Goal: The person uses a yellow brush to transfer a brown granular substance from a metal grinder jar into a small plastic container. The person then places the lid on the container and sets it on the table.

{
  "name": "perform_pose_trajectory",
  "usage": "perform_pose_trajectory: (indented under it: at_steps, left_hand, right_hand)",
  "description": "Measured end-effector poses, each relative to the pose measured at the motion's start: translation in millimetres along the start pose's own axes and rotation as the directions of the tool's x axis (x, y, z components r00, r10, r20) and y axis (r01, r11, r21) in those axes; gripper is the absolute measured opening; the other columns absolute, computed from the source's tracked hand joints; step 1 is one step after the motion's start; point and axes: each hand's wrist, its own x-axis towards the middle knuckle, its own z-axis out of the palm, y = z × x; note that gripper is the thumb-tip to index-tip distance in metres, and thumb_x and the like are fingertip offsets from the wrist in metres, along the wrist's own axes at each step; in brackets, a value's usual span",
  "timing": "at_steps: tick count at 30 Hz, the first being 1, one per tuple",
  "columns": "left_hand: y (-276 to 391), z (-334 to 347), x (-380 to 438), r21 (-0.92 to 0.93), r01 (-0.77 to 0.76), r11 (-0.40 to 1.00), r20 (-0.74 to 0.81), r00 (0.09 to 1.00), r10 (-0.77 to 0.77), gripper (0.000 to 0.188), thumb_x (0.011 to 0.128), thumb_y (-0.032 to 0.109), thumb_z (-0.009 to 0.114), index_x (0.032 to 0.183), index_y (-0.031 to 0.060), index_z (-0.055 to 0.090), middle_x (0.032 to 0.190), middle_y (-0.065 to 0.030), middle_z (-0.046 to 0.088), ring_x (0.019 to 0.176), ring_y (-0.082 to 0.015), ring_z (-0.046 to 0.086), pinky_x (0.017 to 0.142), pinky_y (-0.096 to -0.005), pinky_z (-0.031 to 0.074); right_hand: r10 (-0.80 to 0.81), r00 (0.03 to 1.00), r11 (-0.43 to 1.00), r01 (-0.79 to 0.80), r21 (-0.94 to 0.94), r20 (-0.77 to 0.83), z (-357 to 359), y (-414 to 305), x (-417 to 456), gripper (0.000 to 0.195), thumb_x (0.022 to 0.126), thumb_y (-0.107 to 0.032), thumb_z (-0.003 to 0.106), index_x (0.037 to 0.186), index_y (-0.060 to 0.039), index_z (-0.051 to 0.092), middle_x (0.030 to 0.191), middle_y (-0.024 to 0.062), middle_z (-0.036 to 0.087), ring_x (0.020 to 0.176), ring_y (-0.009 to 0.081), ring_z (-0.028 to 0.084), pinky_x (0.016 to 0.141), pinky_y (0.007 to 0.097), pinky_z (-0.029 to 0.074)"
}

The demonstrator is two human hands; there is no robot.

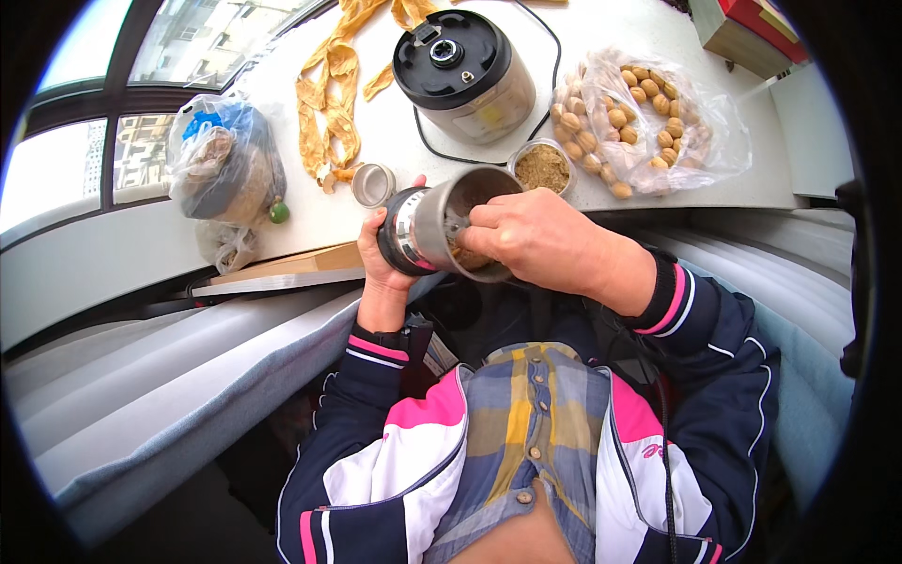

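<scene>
My left hand (384, 264) grips the black-banded base of a metal grinder cup (431, 229), which is tipped on its side with its mouth towards the right. Fingers of my right hand (546, 243) reach inside that cup. A metal blade part shows by the fingertips, with brown ground matter (471, 259) along the lower wall. Whether the right fingers pinch anything is hidden. Just beyond the cup stands a clear jar of brown powder (542, 169). A small round clear container (372, 185) lies near my left fingertips.
A black-topped grinder motor base (486, 116) with a black cord (559, 67) stands on the white sill (282, 236). To its right sits a plastic bag of walnuts (652, 123). Yellowish dried strips (331, 92) and a stuffed plastic bag (229, 162) lie left; boxes (747, 35) occupy the far right.
</scene>
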Motion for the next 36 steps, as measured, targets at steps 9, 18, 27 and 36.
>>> perform_pose_trajectory:
  at_steps: [9, 18, 27, 36]
  left_hand:
    - [9.0, 3.4, 4.2, 0.011, -0.11, 0.994, 0.008, 0.994, 0.11, 0.081, 0.086, 0.038, 0.06, 0.151, -0.0031, 0.037, 0.138, -0.025, 0.057, 0.124, -0.0362, 0.059, 0.107, -0.0494, 0.047]
    - [21.3, 9.9, -0.1, 0.066, -0.119, 0.991, 0.021, 0.993, 0.118, 0.081, 0.085, 0.032, 0.063, 0.152, -0.0036, 0.036, 0.134, -0.0248, 0.057, 0.122, -0.0375, 0.059, 0.107, -0.0491, 0.046]
    - [18.8, 9.0, 14.2, 0.118, -0.075, 0.99, 0.009, 0.997, 0.075, 0.076, 0.088, 0.034, 0.06, 0.15, -0.0035, 0.039, 0.136, -0.0249, 0.057, 0.124, -0.0377, 0.058, 0.107, -0.0506, 0.047]
    - [24.7, 15.2, 26.8, 0.171, -0.029, 0.985, -0.035, 0.999, 0.036, 0.069, 0.089, 0.032, 0.059, 0.146, -0.0038, 0.043, 0.137, -0.0269, 0.055, 0.123, -0.0415, 0.058, 0.103, -0.0534, 0.05]
  right_hand:
    - [0.062, 0.996, 0.988, -0.07, -0.139, -0.063, -13.7, -14.9, 0.6, 0.007, 0.076, -0.007, 0.066, 0.082, -0.0063, 0.064, 0.079, 0.0055, 0.06, 0.079, 0.0248, 0.067, 0.065, 0.0354, 0.056]
    - [0.217, 0.973, 0.95, -0.193, 0.246, -0.074, -10.5, -8.8, -29.6, 0.02, 0.076, -0.003, 0.066, 0.096, -0.0062, 0.069, 0.079, 0.0087, 0.062, 0.077, 0.0297, 0.068, 0.065, 0.0409, 0.054]
    - [0.154, 0.98, 0.966, -0.176, -0.19, -0.126, 12.0, 11.4, -48.1, 0.029, 0.073, -0.002, 0.064, 0.102, -0.0048, 0.068, 0.078, 0.006, 0.057, 0.072, 0.0256, 0.064, 0.061, 0.037, 0.052]
    - [0.253, 0.941, 0.957, -0.277, -0.083, -0.224, 9.3, 27.3, -63.0, 0.02, 0.079, -0.002, 0.063, 0.098, -0.0063, 0.066, 0.078, 0.0069, 0.058, 0.076, 0.026, 0.065, 0.064, 0.0372, 0.054]
